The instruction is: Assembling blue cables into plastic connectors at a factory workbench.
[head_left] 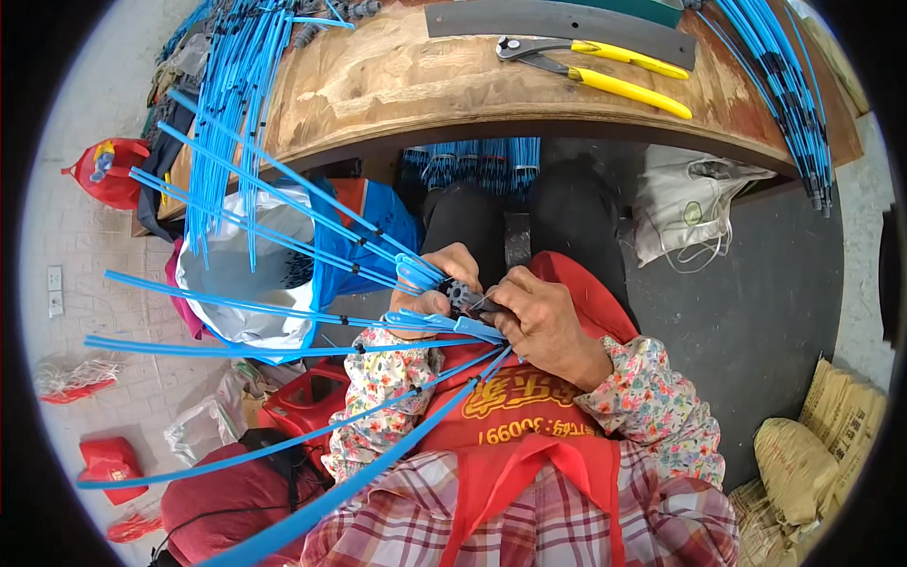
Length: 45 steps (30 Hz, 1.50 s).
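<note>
My left hand point(436, 276) and my right hand point(540, 321) meet over my lap, both closed around a small black hub point(461, 297). Several long blue rods point(283, 213) fan out from the hub to the left and downward. My right fingers pinch the hub's right side, where one blue rod end sits. My forearms wear flowered sleeves, and a red apron point(515, 425) covers my lap.
A wooden workbench point(378, 76) stands ahead with yellow-handled pliers point(605, 71), a grey strip point(567, 24) and bundles of blue rods point(231, 85) at both ends. A white bag point(685, 203) hangs under it. Red bags and sacks point(822, 444) lie around on the floor.
</note>
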Each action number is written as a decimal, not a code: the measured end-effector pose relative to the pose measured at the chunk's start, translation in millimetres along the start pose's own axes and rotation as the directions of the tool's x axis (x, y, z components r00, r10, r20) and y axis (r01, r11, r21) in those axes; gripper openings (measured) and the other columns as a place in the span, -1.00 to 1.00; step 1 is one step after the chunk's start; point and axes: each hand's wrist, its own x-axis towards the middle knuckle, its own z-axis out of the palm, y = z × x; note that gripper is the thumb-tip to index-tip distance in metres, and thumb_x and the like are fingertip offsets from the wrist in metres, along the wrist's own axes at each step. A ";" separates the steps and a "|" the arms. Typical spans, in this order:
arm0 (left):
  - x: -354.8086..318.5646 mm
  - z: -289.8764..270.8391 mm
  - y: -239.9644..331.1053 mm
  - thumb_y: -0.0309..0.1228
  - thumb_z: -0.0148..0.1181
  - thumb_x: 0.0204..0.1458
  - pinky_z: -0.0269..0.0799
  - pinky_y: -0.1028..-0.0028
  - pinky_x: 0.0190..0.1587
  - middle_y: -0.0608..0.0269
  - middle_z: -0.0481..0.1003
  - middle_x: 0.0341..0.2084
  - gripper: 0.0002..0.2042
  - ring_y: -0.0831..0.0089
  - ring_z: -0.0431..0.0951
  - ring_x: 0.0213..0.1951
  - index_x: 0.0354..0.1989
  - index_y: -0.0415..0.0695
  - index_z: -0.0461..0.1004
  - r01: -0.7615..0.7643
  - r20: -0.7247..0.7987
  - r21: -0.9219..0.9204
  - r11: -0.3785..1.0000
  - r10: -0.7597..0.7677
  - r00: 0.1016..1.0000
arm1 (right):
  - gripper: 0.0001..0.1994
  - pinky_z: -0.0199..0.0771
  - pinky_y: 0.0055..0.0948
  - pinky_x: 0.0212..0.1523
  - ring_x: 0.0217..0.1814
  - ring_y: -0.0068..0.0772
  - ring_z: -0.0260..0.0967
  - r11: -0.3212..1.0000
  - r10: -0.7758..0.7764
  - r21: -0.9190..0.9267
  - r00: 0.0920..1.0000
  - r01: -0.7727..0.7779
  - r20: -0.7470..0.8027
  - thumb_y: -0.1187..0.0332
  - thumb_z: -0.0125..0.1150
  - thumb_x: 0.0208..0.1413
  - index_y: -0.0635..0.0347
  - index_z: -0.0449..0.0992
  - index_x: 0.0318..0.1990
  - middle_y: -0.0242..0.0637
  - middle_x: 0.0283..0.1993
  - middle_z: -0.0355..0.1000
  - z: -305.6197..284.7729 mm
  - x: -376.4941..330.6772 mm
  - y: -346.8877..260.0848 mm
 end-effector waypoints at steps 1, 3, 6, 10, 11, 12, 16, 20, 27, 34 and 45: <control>-1.1 -0.4 0.3 -0.29 0.24 0.01 0.30 0.55 -0.41 0.09 0.37 -0.43 -0.70 0.46 0.37 -0.48 -0.29 -0.33 0.43 -0.005 0.003 -0.001 1.000 0.005 1.000 | -0.75 0.39 -0.39 -0.47 -0.43 -0.21 0.40 1.000 0.004 0.006 1.000 -0.004 -0.003 0.66 0.25 -0.28 0.28 0.46 -0.34 -0.19 -0.38 0.34 -0.4 0.1 0.0; -4.0 -0.6 -0.2 -0.29 0.24 0.01 0.30 0.55 -0.41 0.09 0.37 -0.41 -0.69 0.46 0.36 -0.48 -0.26 -0.33 0.43 -0.003 0.005 -0.002 1.000 0.003 1.000 | -0.76 0.38 -0.39 -0.47 -0.44 -0.21 0.40 1.000 -0.004 0.005 1.000 0.004 0.021 0.64 0.26 -0.25 0.28 0.46 -0.34 -0.19 -0.37 0.34 -1.1 0.5 0.6; -3.7 3.1 -2.1 -0.33 0.22 0.02 0.37 0.53 -0.35 0.04 0.40 -0.40 -0.71 0.45 0.42 -0.42 -0.25 -0.33 0.40 -0.039 -0.050 -0.019 0.999 0.038 0.998 | -0.80 0.38 -0.39 -0.48 -0.44 -0.21 0.40 0.999 0.011 0.051 0.999 -0.009 -0.042 0.62 0.26 -0.20 0.29 0.46 -0.34 -0.19 -0.37 0.35 -1.4 1.8 -2.3; -4.4 8.5 6.3 -0.33 0.21 0.03 0.45 0.50 -0.28 -0.05 0.44 -0.37 -0.70 0.39 0.48 -0.33 -0.20 -0.30 0.37 0.040 -0.111 -0.014 0.999 -0.042 0.993 | -0.88 0.38 -0.40 -0.47 -0.43 -0.22 0.41 0.981 0.044 0.191 0.991 -0.020 -0.123 0.56 0.24 -0.09 0.31 0.47 -0.34 -0.18 -0.40 0.36 0.4 2.5 -1.0; -7.0 8.8 6.3 -0.33 0.21 0.03 0.45 0.50 -0.28 -0.05 0.44 -0.37 -0.70 0.39 0.48 -0.33 -0.20 -0.30 0.37 0.051 -0.112 -0.012 0.999 -0.052 0.992 | -0.90 0.38 -0.40 -0.46 -0.42 -0.22 0.41 0.970 0.033 0.241 0.997 -0.016 -0.064 0.53 0.23 -0.05 0.31 0.47 -0.34 -0.17 -0.41 0.37 1.0 2.4 0.5; -10.7 9.3 5.2 -0.33 0.21 0.03 0.46 0.49 -0.28 -0.08 0.44 -0.37 -0.69 0.37 0.49 -0.32 -0.18 -0.29 0.35 0.025 -0.142 -0.001 1.000 -0.025 0.990 | -0.90 0.39 -0.41 -0.46 -0.42 -0.23 0.42 0.957 0.017 0.291 1.000 -0.014 -0.006 0.50 0.22 -0.02 0.32 0.47 -0.35 -0.16 -0.42 0.38 2.0 2.8 1.6; -24.1 0.8 3.4 -0.32 0.21 0.04 0.50 0.47 -0.29 -0.13 0.45 -0.35 -0.65 0.35 0.51 -0.31 -0.12 -0.28 0.31 -0.018 -0.196 0.048 0.999 0.027 0.980 | -0.87 0.38 -0.43 -0.48 -0.46 -0.26 0.43 0.903 -0.117 0.422 0.992 0.084 0.054 0.42 0.23 0.01 0.33 0.48 -0.36 -0.16 -0.48 0.41 7.5 9.5 4.8; -36.0 -10.3 5.8 -0.31 0.18 0.06 0.52 0.47 -0.33 -0.13 0.45 -0.34 -0.63 0.35 0.52 -0.35 -0.07 -0.29 0.28 -0.025 -0.197 0.087 0.996 0.041 0.980 | -0.84 0.36 -0.44 -0.53 -0.54 -0.30 0.41 0.902 -0.169 0.418 0.979 0.109 0.111 0.38 0.27 -0.03 0.31 0.49 -0.39 -0.17 -0.52 0.42 12.5 22.3 3.3; -34.2 -6.6 19.0 -0.31 0.14 0.09 0.54 0.46 -0.31 -0.10 0.44 -0.32 -0.63 0.31 0.55 -0.29 -0.02 -0.28 0.29 0.055 -0.149 -0.062 0.997 -0.064 0.987 | -0.85 0.33 -0.44 -0.58 -0.58 -0.34 0.40 0.905 -0.145 0.418 0.983 0.086 0.111 0.40 0.29 -0.05 0.29 0.48 -0.43 -0.19 -0.56 0.40 15.2 25.8 -2.2; -35.2 -13.0 7.7 -0.36 0.16 0.07 0.56 0.43 -0.27 -0.08 0.43 -0.28 -0.69 0.24 0.54 -0.23 -0.07 -0.26 0.36 -0.123 -0.109 0.094 0.988 0.133 0.985 | -0.84 0.31 -0.46 -0.60 -0.59 -0.36 0.39 0.932 -0.080 0.353 0.997 0.080 -0.015 0.41 0.31 -0.07 0.28 0.44 -0.49 -0.20 -0.58 0.38 22.0 19.9 -10.8; -30.8 -0.4 4.3 -0.46 0.13 0.07 0.58 0.41 -0.22 -0.08 0.43 -0.27 -0.75 0.22 0.53 -0.20 -0.10 -0.28 0.36 -0.178 -0.116 0.056 0.982 0.184 0.976 | -0.80 0.28 -0.38 -0.65 -0.66 -0.28 0.34 0.953 -0.051 0.297 0.998 0.063 -0.047 0.33 0.23 0.02 0.23 0.39 -0.50 -0.19 -0.62 0.35 19.7 15.1 -13.5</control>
